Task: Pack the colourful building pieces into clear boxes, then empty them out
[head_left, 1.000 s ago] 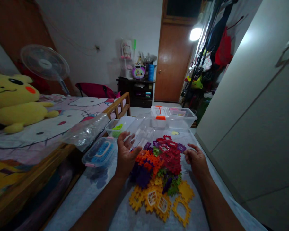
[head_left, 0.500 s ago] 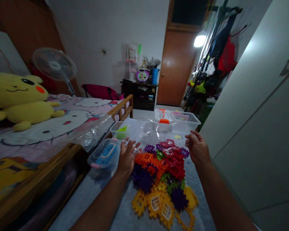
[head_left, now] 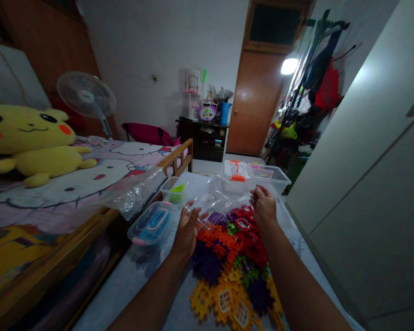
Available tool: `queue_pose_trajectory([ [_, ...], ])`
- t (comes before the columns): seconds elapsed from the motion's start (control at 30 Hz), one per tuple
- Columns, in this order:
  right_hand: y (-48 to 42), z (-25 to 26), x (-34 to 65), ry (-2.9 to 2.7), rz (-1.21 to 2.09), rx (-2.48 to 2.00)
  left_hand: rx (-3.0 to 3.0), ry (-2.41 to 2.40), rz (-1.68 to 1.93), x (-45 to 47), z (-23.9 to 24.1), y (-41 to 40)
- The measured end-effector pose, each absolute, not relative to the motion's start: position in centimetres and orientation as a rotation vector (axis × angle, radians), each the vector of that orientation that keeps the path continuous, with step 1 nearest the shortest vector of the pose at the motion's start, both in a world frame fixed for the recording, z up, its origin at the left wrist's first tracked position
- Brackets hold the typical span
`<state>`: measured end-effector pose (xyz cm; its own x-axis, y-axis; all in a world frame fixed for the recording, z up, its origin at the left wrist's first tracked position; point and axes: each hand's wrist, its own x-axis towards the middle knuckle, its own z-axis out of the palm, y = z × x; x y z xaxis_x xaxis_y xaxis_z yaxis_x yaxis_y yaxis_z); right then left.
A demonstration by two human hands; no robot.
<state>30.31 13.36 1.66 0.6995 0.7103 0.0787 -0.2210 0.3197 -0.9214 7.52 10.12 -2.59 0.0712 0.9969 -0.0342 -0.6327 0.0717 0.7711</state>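
A clear plastic bag (head_left: 215,193) stretches between my two hands, above a pile of colourful interlocking plastic building pieces. My left hand (head_left: 186,230) holds the bag's near left side, thumb and fingers closed on the film. At the right edge of the bag, my right hand (head_left: 263,202) pinches the film with its fingertips. Below lie orange pieces (head_left: 217,238), red pieces (head_left: 250,239), dark purple pieces (head_left: 207,264) and yellow pieces (head_left: 224,299), some with white window inserts. My right forearm covers part of the pile's right side.
Left of the pile stands a lidded clear box (head_left: 152,223) with blue contents, and behind it an open box (head_left: 169,184) with green pieces. At the far end are an orange-handled lid (head_left: 236,168) and a clear bin (head_left: 279,177). A bed rail (head_left: 174,158) runs along the left.
My right hand has moved left and slightly up, closer to my left hand, bringing the bag's right edge inward. The bag now bunches up more between the hands. The view has shifted slightly.
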Motion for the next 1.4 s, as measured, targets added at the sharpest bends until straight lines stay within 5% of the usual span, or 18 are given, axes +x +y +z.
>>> queue_pose_trajectory([
  [0.53, 13.8, 0.9, 26.4, -1.033, 0.619, -1.223, 0.714, 0.616, 1.310, 7.8, -2.0, 9.4],
  [1.1, 12.2, 3.0, 29.7, -0.771, 1.033, -1.010, 0.568, 0.837, 1.079, 6.2, 0.3, 10.4],
  [1.4, 8.1, -3.9, 40.8, -0.946, 0.442, -1.654, 0.406, 0.985, 1.370, 9.7, 0.5, 16.6],
])
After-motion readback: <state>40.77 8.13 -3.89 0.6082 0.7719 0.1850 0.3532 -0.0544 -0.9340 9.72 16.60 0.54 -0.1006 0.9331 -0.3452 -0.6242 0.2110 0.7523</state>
